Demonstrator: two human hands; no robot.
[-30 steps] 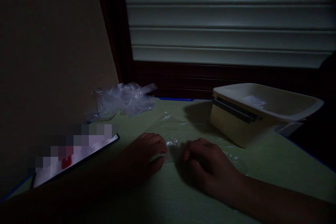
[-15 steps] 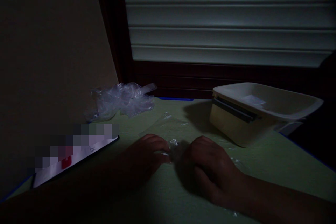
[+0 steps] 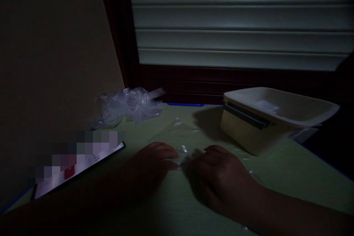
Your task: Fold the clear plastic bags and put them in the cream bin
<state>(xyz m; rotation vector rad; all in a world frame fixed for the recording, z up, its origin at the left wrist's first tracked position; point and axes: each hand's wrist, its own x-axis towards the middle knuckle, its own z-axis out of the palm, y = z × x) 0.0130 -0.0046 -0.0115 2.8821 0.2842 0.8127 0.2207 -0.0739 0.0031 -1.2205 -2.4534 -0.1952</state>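
A thin clear plastic bag [image 3: 183,150] lies on the green table [image 3: 177,199], between my two hands. My left hand [image 3: 159,160] has its thumb and fingers closed on the bag's left side. My right hand [image 3: 221,177] is at the bag's right side, fingers curled and pointing down; its fingertips are in shadow, and whether they grip the plastic is unclear. Behind the hands, more flat clear plastic [image 3: 177,127] spreads over the table. The scene is dim.
A cream bin [image 3: 246,132] with a dark handle stands at the right, with some clear plastic inside. Crumpled clear bags [image 3: 132,105] are heaped at the back left. A phone [image 3: 80,171] leans at the left by the wall. A slatted panel is behind.
My right hand has shifted and turned slightly, its index finger now lifted and more extended. My left hand stays nearly in place at the plastic.
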